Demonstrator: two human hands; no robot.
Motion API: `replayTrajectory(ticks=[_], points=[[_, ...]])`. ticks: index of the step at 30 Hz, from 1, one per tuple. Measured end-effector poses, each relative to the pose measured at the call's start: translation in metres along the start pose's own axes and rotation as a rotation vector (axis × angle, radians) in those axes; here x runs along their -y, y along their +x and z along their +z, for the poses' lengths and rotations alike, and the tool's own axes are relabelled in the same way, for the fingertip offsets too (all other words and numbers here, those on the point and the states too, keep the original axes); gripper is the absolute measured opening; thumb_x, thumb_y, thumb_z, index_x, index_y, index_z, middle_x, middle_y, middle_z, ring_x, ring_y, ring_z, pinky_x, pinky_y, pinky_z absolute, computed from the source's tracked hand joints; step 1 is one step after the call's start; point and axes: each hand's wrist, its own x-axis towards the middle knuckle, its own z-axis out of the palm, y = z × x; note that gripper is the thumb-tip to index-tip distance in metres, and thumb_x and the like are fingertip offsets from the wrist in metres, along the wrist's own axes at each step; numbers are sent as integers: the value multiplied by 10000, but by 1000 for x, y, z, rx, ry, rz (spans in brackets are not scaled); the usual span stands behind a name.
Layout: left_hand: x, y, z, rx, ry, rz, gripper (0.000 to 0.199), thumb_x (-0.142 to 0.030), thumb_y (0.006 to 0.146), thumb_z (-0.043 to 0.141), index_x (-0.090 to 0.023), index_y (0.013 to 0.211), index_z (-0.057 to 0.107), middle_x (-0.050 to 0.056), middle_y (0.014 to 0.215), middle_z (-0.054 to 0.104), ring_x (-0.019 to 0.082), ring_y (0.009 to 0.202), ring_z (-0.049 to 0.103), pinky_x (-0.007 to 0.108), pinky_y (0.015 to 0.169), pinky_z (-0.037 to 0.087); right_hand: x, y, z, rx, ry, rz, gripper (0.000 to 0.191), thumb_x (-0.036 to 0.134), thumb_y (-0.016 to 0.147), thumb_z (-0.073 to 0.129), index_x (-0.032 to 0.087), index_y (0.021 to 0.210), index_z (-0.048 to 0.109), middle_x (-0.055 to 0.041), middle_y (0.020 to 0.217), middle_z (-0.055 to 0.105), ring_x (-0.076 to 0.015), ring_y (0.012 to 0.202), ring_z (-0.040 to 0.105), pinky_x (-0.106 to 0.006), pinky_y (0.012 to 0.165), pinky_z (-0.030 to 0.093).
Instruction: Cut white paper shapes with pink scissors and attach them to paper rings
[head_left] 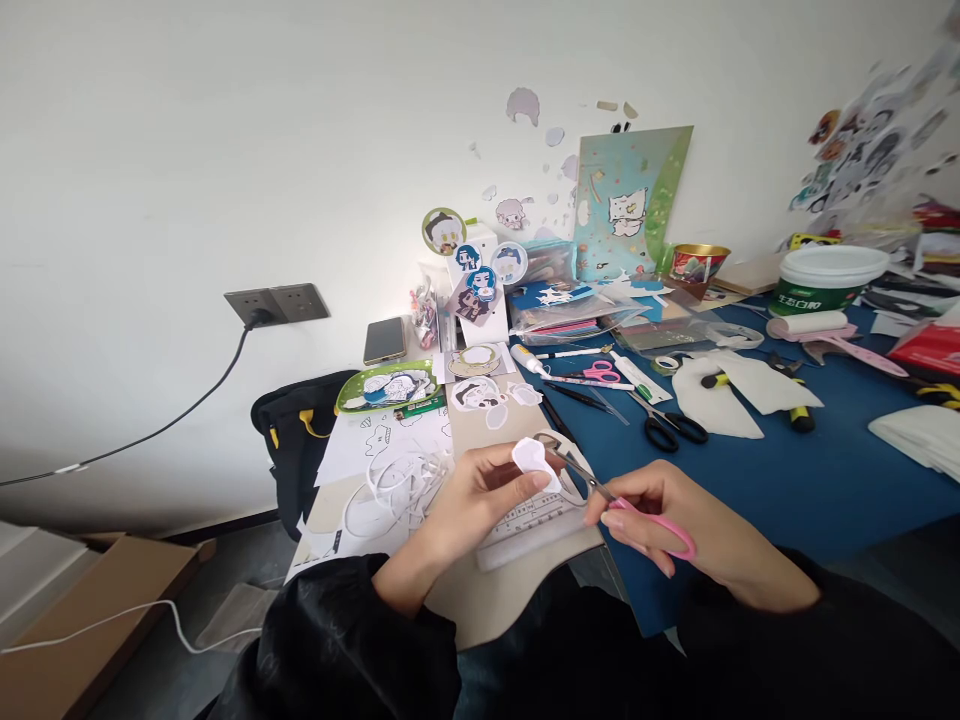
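Note:
Between the thumb and fingers of my left hand (pixel 480 495) is a small white paper piece (pixel 534 460). My right hand (pixel 660 510) holds pink-handled scissors (pixel 630 510), their blades pointing up and left at the right side of the paper. Below the paper lies a light board (pixel 517 545) with printed lettering. Thin white paper strips (pixel 397 490) are heaped to the left of my left hand. Further back are round paper cut-outs (pixel 478 393) on the beige mat.
A green tray (pixel 390 387) holds cut-outs at the back left, near a phone (pixel 385 340). Black scissors (pixel 675 428), pink scissors (pixel 600 372), white sheets (pixel 718 400) and a white-lidded tub (pixel 825 280) lie on the blue surface (pixel 720 500).

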Motion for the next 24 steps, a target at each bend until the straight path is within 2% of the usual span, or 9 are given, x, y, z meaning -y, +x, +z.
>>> replayTrajectory(ticks=[4, 7, 10, 12, 16, 18, 20, 22, 24], points=[[4, 4, -3, 4, -214, -56, 136, -216, 815, 630, -173, 891, 735, 56, 950, 675, 189, 901, 581, 277, 780, 453, 2, 12, 2, -37, 59, -66, 271, 397, 831, 615, 143, 814, 709, 70, 407, 443, -59, 356, 351, -236, 461, 285], [8, 6, -3, 63, -355, -122, 193, -200, 790, 623, -163, 952, 721, 70, 990, 665, 210, 931, 582, 317, 846, 436, 4, 19, 8, -33, 129, -86, 262, 386, 823, 619, 144, 825, 722, 67, 369, 455, -62, 358, 333, -234, 446, 267], [7, 7, -2, 119, -464, -116, 230, -206, 766, 605, -133, 955, 712, 97, 1027, 661, 230, 940, 581, 346, 888, 412, 3, 24, 16, -24, 216, -137, 227, 356, 806, 637, 146, 797, 722, 72, 362, 461, -51, 344, 323, -234, 445, 278], [4, 7, -1, 117, -529, -79, 219, -218, 760, 596, -119, 920, 709, 107, 1008, 663, 228, 924, 584, 322, 840, 427, 1, 27, 19, -42, 284, -174, 214, 350, 799, 646, 148, 767, 711, 75, 369, 459, -41, 331, 329, -225, 430, 279], [1, 4, -1, 84, -610, -65, 113, -205, 764, 609, -126, 759, 690, 75, 871, 644, 170, 748, 595, 243, 611, 436, 2, 28, 19, -119, 365, -175, 242, 388, 759, 682, 155, 700, 666, 66, 415, 471, -32, 308, 327, -205, 358, 242], [1, 3, -2, 73, -617, -74, 104, -198, 765, 621, -122, 736, 686, 68, 844, 629, 146, 700, 580, 222, 560, 425, 5, 26, 14, -247, 359, -187, 296, 452, 737, 686, 166, 674, 643, 66, 434, 452, -33, 310, 298, -207, 338, 217], [2, 3, -3, 70, -614, -76, 107, -193, 768, 627, -111, 756, 695, 73, 848, 627, 143, 718, 577, 221, 592, 446, 7, 25, 6, -500, 232, -179, 319, 497, 719, 686, 180, 699, 654, 50, 457, 463, -61, 346, 338, -221, 356, 262], [2, 2, -3, 68, -621, -80, 112, -189, 769, 629, -105, 787, 702, 77, 881, 630, 147, 749, 582, 232, 642, 467, 4, 26, -5, -778, -101, -149, 295, 481, 689, 711, 191, 742, 690, -3, 538, 555, -129, 454, 473, -260, 435, 361], [2, 2, -3, 66, -624, -82, 133, -196, 774, 628, -105, 826, 709, 78, 912, 630, 145, 748, 581, 234, 639, 472, -5, 30, -18, -914, -530, -112, 249, 444, 650, 737, 202, 707, 712, -64, 670, 640, -220, 625, 574, -301, 515, 403]])
